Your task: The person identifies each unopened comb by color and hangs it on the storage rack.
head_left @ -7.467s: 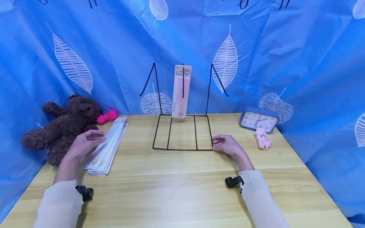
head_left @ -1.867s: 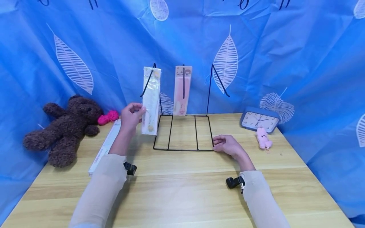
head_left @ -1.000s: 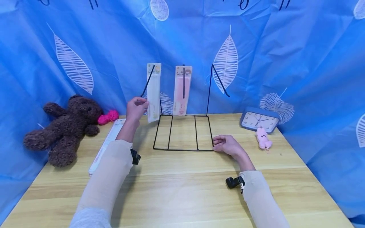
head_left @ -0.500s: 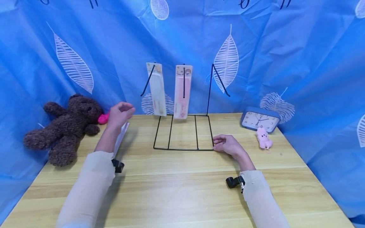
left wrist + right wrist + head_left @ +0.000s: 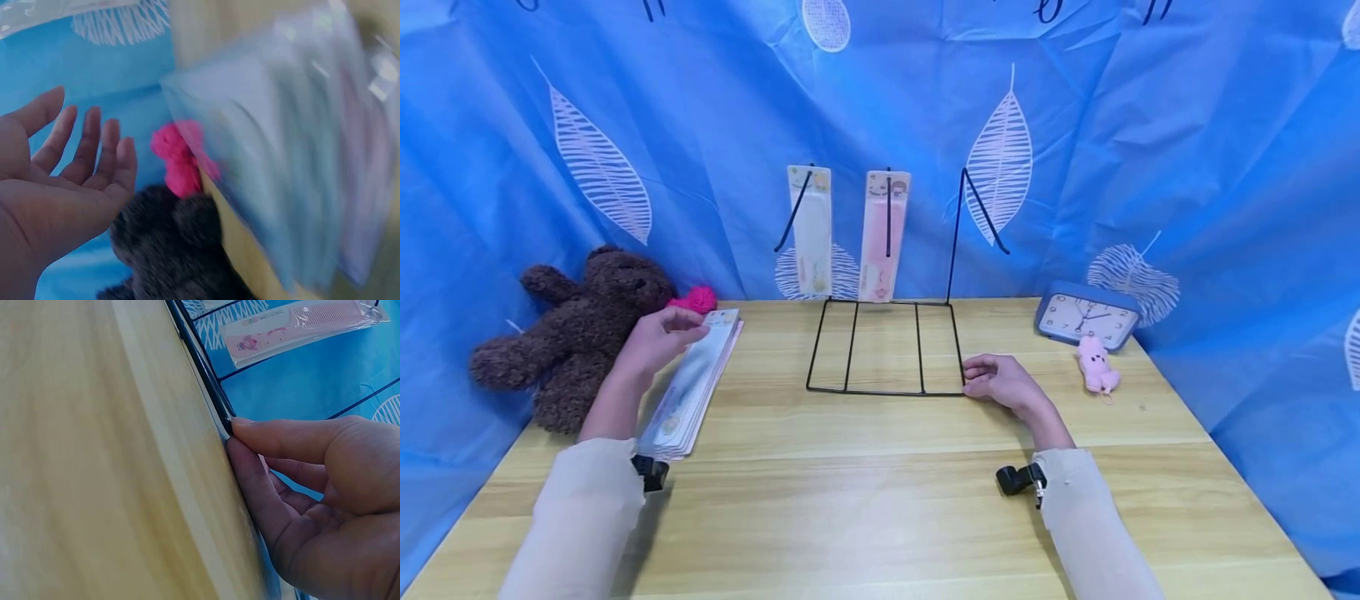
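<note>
A black wire rack (image 5: 922, 358) with three hooks stands on the table. A pink packaged comb (image 5: 881, 242) hangs on its middle hook and a pale packaged comb (image 5: 813, 233) on its left one. My right hand (image 5: 1000, 383) pinches the rack's front right corner between thumb and finger, as the right wrist view shows. At the left, my left hand (image 5: 658, 342), fingers loosely spread and holding nothing, is over a stack of packaged combs (image 5: 688, 408). In the left wrist view these packages are blurred, and the palm of the left hand (image 5: 75, 169) faces the camera.
A brown teddy bear (image 5: 587, 333) with a pink bow (image 5: 700, 298) sits left of the stack. On the right stand a blue clock (image 5: 1086, 315) and a small pink plush toy (image 5: 1097, 364). A blue leaf-patterned curtain (image 5: 715, 167) hangs behind the table (image 5: 880, 492).
The left hand took a pale packaged comb from the stack, hung it on the left hook, let go and moved back left over the stack. The right hand has stayed at the rack's corner.
</note>
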A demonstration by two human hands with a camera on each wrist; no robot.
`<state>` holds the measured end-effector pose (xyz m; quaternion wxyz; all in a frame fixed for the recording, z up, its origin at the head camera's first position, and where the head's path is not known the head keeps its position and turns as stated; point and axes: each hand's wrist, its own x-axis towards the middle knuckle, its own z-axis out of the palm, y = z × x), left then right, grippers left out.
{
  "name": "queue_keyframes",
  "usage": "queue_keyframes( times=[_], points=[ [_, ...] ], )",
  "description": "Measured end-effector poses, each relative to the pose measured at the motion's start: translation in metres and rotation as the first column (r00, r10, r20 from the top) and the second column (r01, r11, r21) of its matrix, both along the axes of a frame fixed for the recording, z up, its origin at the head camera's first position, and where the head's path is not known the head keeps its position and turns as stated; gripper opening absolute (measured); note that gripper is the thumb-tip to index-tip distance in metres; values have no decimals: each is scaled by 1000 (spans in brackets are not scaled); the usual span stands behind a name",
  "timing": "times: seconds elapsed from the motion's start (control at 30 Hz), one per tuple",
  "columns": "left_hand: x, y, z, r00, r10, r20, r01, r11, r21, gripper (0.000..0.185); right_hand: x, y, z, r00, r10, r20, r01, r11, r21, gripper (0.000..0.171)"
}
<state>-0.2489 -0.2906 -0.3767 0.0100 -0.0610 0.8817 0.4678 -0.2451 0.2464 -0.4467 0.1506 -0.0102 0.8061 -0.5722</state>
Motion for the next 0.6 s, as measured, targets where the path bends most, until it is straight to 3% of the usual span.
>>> queue_keyframes(
  times=[0.23,0.6],
  points=[
    [6,-25,-19,996,-12,87,15,999,-31,62,0,-1,1,1000,11,-6,-11,1000,-24,58],
    [11,-36,-35,974,-10,228,20,999,-40,74,0,0,0,1000,13,-8,-13,1000,-18,58]
  ],
)
